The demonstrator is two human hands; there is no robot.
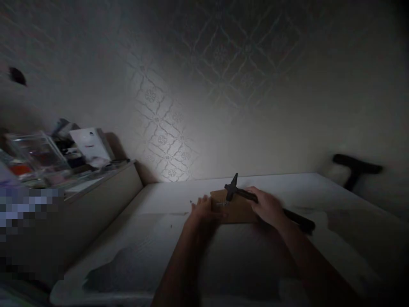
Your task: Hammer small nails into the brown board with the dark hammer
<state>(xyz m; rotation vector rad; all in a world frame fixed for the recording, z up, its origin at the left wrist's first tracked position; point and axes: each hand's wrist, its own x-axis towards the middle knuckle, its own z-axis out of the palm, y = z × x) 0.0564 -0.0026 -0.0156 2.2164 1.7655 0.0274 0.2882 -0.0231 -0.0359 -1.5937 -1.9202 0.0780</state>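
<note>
With the right hand [267, 207] gripping the dark metal hammer [255, 197] over the flat brown wooden block [234, 209], the left hand [204, 209] is pressing that block's left edge on the white surface [153, 238], fingers risking a stray blow in dim light.

White table [319, 187]; wooden board [238, 211] on it.

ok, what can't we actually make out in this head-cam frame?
- Left hand fingertips: too dark to tell whether they pinch a nail or just rest on the wooden block.
- Small pale marks by the hammer head: too small and dim to identify.
- Hammer grip: right hand covers the mid-handle.
- Clutter on the side shelf: motion-blurred, partly pixelated.
- Dark object far right: blurred.
</note>
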